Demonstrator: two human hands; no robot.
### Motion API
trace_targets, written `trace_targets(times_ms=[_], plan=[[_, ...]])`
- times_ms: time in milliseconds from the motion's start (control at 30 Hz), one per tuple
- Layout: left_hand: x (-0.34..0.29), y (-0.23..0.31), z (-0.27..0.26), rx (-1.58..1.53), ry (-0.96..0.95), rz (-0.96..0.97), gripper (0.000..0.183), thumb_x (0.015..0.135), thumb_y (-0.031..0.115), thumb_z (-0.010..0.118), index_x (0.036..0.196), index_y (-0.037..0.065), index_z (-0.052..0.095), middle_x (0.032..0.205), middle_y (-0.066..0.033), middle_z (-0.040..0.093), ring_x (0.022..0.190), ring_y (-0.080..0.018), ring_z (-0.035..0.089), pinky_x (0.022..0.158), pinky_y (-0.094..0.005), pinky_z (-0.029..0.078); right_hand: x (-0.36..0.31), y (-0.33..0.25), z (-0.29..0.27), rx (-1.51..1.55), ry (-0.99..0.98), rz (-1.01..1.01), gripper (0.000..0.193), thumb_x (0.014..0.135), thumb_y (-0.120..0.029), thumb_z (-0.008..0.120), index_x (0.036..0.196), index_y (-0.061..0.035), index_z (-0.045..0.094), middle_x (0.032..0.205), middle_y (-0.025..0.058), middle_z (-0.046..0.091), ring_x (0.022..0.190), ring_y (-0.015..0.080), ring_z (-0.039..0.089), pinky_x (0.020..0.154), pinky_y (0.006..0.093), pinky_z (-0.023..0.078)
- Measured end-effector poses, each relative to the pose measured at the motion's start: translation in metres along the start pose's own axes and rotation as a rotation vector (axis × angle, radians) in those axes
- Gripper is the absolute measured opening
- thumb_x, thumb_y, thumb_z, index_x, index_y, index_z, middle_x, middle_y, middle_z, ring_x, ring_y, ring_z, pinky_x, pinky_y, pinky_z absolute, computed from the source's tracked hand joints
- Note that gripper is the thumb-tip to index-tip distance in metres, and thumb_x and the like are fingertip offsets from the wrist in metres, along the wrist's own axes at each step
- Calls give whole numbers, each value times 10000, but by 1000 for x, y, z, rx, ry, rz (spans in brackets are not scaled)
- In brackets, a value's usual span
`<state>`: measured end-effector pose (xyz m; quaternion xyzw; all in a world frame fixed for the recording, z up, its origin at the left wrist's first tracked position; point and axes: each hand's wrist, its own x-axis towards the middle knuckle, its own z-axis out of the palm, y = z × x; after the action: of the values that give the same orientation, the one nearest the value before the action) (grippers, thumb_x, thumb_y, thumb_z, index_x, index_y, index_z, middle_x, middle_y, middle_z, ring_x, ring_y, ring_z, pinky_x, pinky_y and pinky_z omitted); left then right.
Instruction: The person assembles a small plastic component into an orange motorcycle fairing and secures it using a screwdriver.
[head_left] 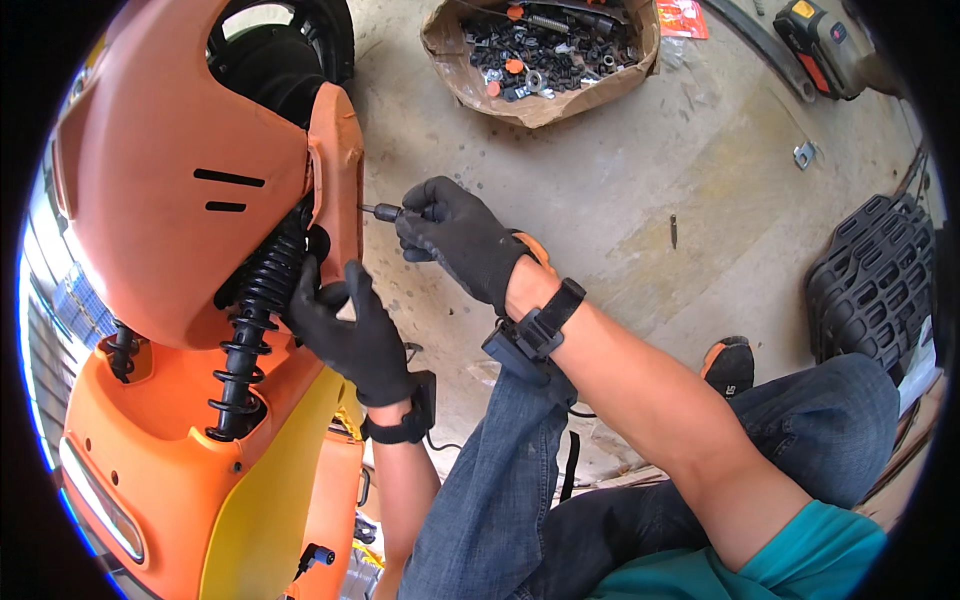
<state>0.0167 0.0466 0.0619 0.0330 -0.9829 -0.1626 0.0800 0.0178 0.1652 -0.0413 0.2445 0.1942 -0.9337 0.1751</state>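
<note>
Thin-shafted tool (pixel 386 212) sat centre-left, tip hard to make out at the orange panel (pixel 345 185); right hand (pixel 458 238) curled around its handle. Left hand (pixel 358 335) was partly spread beside one of two coil shocks (pixel 243 360), grip unclear. One cardboard box (pixel 540 112), cut off top centre, held uncountable small parts (pixel 560 62).

Concrete floor (pixel 590 200), power tool (pixel 822 50) and cardboard box (pixel 540 110) (loose hardware (pixel 560 60) inside) mark this as a workshop.
</note>
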Motion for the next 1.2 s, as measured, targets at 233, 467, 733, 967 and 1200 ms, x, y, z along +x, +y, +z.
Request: trace_targets(times_ms=[233, 467, 733, 967, 1200], plan=[[13, -5, 16, 141, -30, 228, 451, 877, 150, 759, 1259, -29, 601, 984, -133, 631, 802, -206, 568, 722, -329, 484, -4, -3, 0, 33, -29, 23, 238, 965, -77, 654, 1144, 4, 519, 976, 87, 619, 827, 134, 635, 764, 298, 575], [14, -8, 21, 229, -74, 391, 219, 907, 61, 687, 1109, 4, 623, 988, -175, 607, 894, -321, 593, 774, -372, 489, -15, 2, -13, 50, 47, 17, 170, 969, -60, 606, 1086, 14, 508, 888, 91, 620, 739, 131, 616, 682, 282, 552], [-23, -4, 54, 118, -155, 472, 619, 865, 162, 747, 1386, -14, 462, 1318, -242, 511, 1248, -422, 479, 1046, -489, 396, -33, 14, -56, 101, 188, 59, 261, 965, -149, 621, 1137, 13, 510, 870, 84, 630, 744, 141, 623, 651, 281, 545], [-28, -49, 95, 93, -537, 452, 596, 796, 171, 795, 1319, 10, 556, 1164, -190, 640, 1114, -408, 592, 980, -463, 465, -39, 15, -95, -22, 271, 117, 260, 999, -100, 595, 1183, 54, 497, 924, 116, 614, 777, 159, 609, 675, 281, 544], [-49, -75, 100, 80, -458, 290, 662, 790, 263, 813, 1323, -1, 524, 1258, -217, 575, 1175, -403, 548, 989, -481, 455, -50, -8, -115, -161, 344, 74, 309, 983, -77, 588, 1260, 50, 538, 908, 91, 637, 772, 139, 610, 679, 280, 537]])
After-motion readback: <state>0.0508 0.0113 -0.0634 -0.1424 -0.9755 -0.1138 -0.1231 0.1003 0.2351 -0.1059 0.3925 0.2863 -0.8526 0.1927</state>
